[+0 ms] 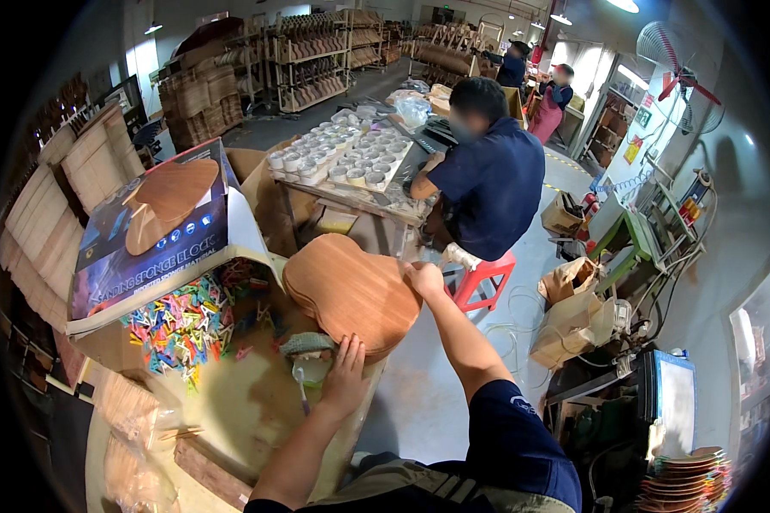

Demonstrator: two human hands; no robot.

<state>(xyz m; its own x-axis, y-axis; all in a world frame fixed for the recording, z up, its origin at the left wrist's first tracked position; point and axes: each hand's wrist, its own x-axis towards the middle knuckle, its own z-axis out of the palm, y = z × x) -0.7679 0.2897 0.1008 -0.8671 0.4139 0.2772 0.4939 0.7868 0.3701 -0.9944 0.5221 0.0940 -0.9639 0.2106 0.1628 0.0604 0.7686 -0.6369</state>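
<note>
A brown wooden ukulele body (351,291), smooth and with a rounded outline, is tilted between my two hands over the table's edge. My right hand (424,280) is closed on its right rim. At the near edge, my left hand (345,380) has its fingers laid against the wood; its thumb is hidden. Beside the left hand stands a small container with a green cloth (308,344) over its rim, and a pale-handled brush (302,389) leans there. Many small coloured clothespins (184,325) are heaped left of it on the table (257,419).
A large printed cardboard box (103,248) carries another wooden body (173,201). Ahead, a seated co-worker (492,175) on a red stool (486,282) works beside a bench with several white cups (342,154). Wrapped wood pieces (133,406) lie at left; a green-framed stand (633,239) is at right.
</note>
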